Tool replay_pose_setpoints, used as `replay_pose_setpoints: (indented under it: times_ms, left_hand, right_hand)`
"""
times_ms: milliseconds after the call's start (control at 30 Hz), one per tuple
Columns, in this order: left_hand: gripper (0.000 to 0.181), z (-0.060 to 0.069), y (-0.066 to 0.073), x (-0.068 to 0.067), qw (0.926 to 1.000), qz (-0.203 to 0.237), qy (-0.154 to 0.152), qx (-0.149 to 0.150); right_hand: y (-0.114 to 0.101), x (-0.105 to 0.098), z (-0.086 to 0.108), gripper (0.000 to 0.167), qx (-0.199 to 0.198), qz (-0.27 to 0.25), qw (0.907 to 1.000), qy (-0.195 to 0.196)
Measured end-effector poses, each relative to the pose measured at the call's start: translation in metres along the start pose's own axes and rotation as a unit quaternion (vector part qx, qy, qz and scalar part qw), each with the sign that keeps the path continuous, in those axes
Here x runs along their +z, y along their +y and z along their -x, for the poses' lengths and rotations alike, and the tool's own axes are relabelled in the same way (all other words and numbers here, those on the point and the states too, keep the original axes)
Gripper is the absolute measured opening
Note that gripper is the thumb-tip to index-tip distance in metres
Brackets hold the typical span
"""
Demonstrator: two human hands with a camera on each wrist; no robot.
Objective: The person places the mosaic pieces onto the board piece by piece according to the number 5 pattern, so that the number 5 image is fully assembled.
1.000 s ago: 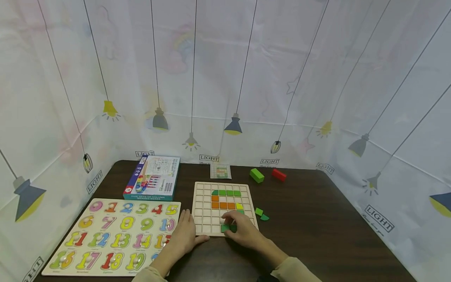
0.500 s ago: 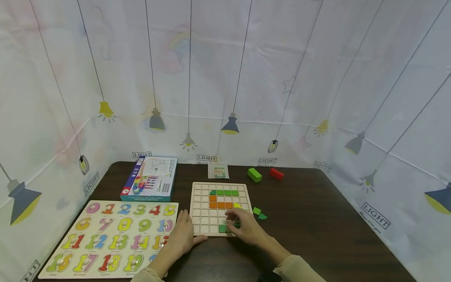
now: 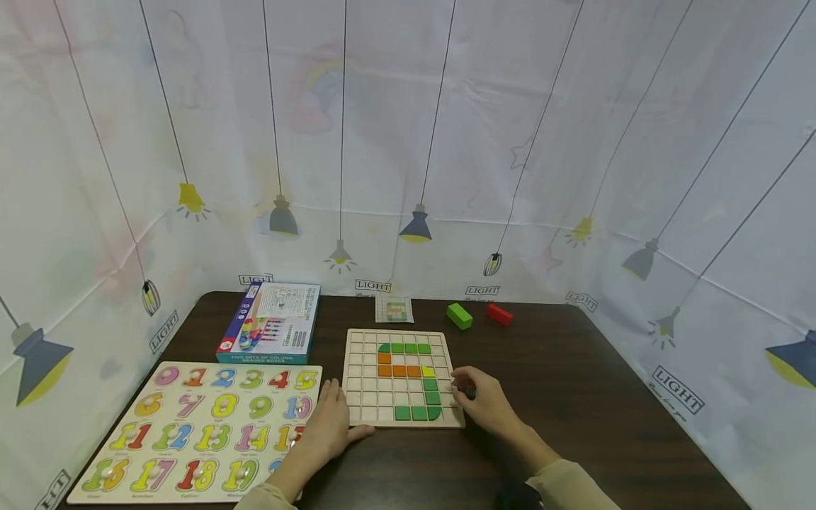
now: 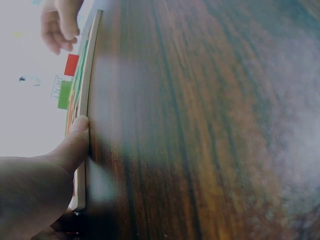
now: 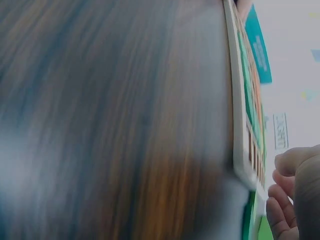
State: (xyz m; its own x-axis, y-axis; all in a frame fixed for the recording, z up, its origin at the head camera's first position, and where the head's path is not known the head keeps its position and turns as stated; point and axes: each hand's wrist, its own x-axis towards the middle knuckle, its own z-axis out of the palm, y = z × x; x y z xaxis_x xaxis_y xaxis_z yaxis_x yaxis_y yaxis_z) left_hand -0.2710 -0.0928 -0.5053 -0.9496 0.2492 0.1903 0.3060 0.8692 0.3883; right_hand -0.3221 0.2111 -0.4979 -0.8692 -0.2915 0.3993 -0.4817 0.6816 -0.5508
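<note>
A wooden grid board (image 3: 368, 398) lies in front of me, with green, orange and yellow tiles set in an S-like line. My left hand (image 3: 327, 423) rests at its front left corner, fingers straight along the left side. In the left wrist view, the thumb (image 4: 75, 142) touches the board's front edge. My right hand (image 3: 487, 402) is just past the board's right edge, fingers loosely bent, with nothing visibly gripped. A dark green piece (image 3: 470, 392) shows between its thumb and fingers; whether they touch it is unclear. In the right wrist view, green (image 5: 248, 217) shows past the board's corner.
A number puzzle board (image 3: 210, 432) lies at left, with a box (image 3: 280, 322) behind it. Behind the grid board is a small pattern card (image 3: 394, 309). A green block (image 3: 459, 316) and a red block (image 3: 499, 314) stand at the back right.
My right hand has moved right from the board's lower right cells, uncovering the green tiles there. It now hides most of the loose green pieces beside the board. My left hand stays put.
</note>
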Motion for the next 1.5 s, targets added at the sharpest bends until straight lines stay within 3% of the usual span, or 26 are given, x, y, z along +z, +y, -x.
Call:
replay_pose_setpoints:
  times_ms: [167, 533, 967, 1500]
  left_hand:
    - [0.096, 0.0, 0.0, 0.0, 1.0, -0.002, 0.007, 0.005]
    - [0.096, 0.001, 0.0, 0.0, 1.0, 0.0, 0.007, 0.0]
    - [0.096, 0.002, 0.004, -0.004, 0.9999, 0.009, 0.007, 0.001]
    - [0.095, 0.001, 0.001, -0.002, 1.0, 0.005, 0.003, 0.0]
  right_hand:
    - [0.016, -0.007, 0.004, 0.033, 0.033, 0.025, 0.999, 0.016]
    - [0.037, -0.014, 0.01, 0.038, 0.027, 0.031, 0.9987, 0.03]
    - [0.036, -0.015, 0.013, 0.041, 0.016, 0.023, 0.999, -0.034]
    - [0.03, -0.014, 0.011, 0.033, 0.029, 0.027, 0.9982, -0.046]
